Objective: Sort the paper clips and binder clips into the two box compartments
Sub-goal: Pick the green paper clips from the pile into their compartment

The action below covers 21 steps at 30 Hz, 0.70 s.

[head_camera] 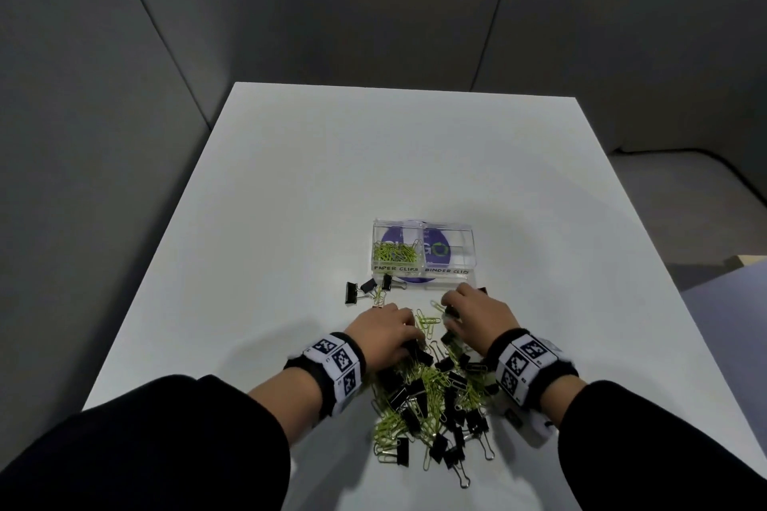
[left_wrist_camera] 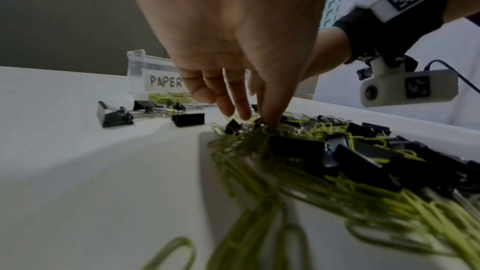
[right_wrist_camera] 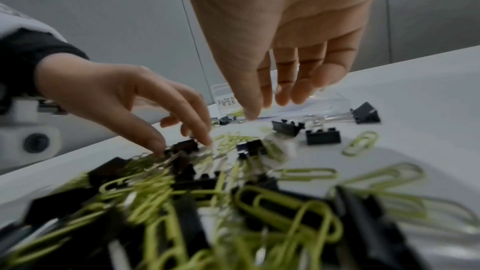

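Note:
A clear two-compartment box (head_camera: 423, 268) stands mid-table. Its left side, labelled PAPER CLIPS, holds green paper clips (head_camera: 394, 252); the right side, labelled BINDER CLIPS, looks bare. A mixed pile (head_camera: 431, 398) of green paper clips and black binder clips lies close to me. My left hand (head_camera: 400, 335) reaches into the pile's far edge. In the right wrist view its thumb and fingers pinch a black binder clip (right_wrist_camera: 185, 145). My right hand (right_wrist_camera: 265, 108) hovers over loose binder clips (right_wrist_camera: 322, 136) with its fingers hanging relaxed and nothing in them.
Three black binder clips (head_camera: 368, 286) lie apart at the box's front left corner. The white table (head_camera: 290, 199) has its edges on both sides and at the back, with grey walls beyond. A purple round sticker (head_camera: 417, 279) shows under the box.

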Each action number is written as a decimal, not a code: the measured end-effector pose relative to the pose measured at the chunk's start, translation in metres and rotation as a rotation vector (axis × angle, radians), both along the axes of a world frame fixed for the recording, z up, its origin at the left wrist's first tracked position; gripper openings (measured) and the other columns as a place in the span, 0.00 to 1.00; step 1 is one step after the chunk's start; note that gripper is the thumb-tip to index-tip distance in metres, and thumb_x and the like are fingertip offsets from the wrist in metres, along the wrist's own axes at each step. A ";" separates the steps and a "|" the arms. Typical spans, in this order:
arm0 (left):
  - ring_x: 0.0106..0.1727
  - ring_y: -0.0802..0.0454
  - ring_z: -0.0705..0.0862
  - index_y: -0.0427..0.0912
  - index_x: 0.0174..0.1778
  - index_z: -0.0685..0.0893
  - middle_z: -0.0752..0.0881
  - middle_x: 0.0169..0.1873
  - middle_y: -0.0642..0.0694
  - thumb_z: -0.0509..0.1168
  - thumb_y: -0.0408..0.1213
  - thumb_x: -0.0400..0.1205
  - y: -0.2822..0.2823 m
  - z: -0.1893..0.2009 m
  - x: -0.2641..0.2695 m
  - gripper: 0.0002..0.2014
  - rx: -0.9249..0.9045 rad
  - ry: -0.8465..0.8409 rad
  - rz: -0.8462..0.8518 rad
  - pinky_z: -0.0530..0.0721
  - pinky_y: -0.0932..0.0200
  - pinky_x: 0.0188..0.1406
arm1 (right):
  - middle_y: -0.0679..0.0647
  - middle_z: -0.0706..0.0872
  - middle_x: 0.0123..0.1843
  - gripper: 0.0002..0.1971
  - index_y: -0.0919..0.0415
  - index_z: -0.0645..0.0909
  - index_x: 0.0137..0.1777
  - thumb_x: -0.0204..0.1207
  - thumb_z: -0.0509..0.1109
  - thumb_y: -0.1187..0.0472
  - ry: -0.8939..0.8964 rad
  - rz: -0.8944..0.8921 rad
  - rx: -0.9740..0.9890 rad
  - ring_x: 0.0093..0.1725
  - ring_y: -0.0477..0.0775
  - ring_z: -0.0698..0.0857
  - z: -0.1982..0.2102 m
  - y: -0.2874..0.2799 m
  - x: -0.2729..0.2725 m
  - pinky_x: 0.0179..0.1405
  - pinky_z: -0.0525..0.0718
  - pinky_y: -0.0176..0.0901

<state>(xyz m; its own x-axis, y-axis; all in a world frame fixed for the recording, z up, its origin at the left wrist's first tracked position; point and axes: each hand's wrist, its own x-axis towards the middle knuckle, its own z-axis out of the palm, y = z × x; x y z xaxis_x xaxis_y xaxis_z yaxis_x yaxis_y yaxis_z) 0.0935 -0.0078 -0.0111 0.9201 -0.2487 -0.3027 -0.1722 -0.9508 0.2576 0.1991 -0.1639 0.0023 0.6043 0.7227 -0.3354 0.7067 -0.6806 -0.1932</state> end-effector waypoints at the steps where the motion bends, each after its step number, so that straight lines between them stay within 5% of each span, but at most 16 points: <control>1: 0.65 0.44 0.75 0.50 0.71 0.74 0.76 0.66 0.44 0.59 0.43 0.83 -0.001 -0.001 0.001 0.19 0.029 0.014 -0.013 0.75 0.50 0.59 | 0.53 0.78 0.64 0.14 0.55 0.74 0.64 0.81 0.59 0.53 0.017 0.038 -0.008 0.61 0.55 0.80 -0.001 0.000 -0.005 0.53 0.81 0.48; 6: 0.63 0.43 0.75 0.42 0.67 0.75 0.79 0.63 0.42 0.60 0.42 0.83 -0.003 -0.003 0.000 0.17 0.085 0.006 0.014 0.73 0.50 0.61 | 0.54 0.79 0.63 0.17 0.54 0.74 0.67 0.79 0.60 0.53 0.093 0.174 -0.042 0.62 0.56 0.79 -0.010 -0.005 -0.033 0.54 0.81 0.49; 13: 0.57 0.47 0.78 0.45 0.56 0.78 0.84 0.55 0.47 0.62 0.45 0.81 0.004 -0.001 -0.010 0.11 -0.065 -0.049 0.149 0.73 0.57 0.51 | 0.55 0.78 0.61 0.18 0.50 0.72 0.70 0.80 0.61 0.52 0.074 0.192 0.049 0.56 0.59 0.81 -0.016 -0.006 -0.045 0.43 0.79 0.47; 21: 0.52 0.53 0.82 0.46 0.59 0.78 0.85 0.55 0.50 0.63 0.46 0.82 0.050 0.011 -0.014 0.12 -0.219 -0.029 0.460 0.79 0.62 0.50 | 0.55 0.77 0.62 0.15 0.58 0.72 0.64 0.80 0.62 0.56 0.118 0.203 0.018 0.57 0.58 0.80 -0.013 -0.003 -0.044 0.52 0.84 0.52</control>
<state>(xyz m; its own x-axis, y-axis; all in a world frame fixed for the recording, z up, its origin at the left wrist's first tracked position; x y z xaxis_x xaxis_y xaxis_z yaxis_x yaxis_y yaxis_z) 0.0799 0.0418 0.0001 0.9565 0.1295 -0.2616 0.2416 -0.8541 0.4606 0.1546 -0.1671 -0.0107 0.4033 0.8319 -0.3811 0.8003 -0.5226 -0.2939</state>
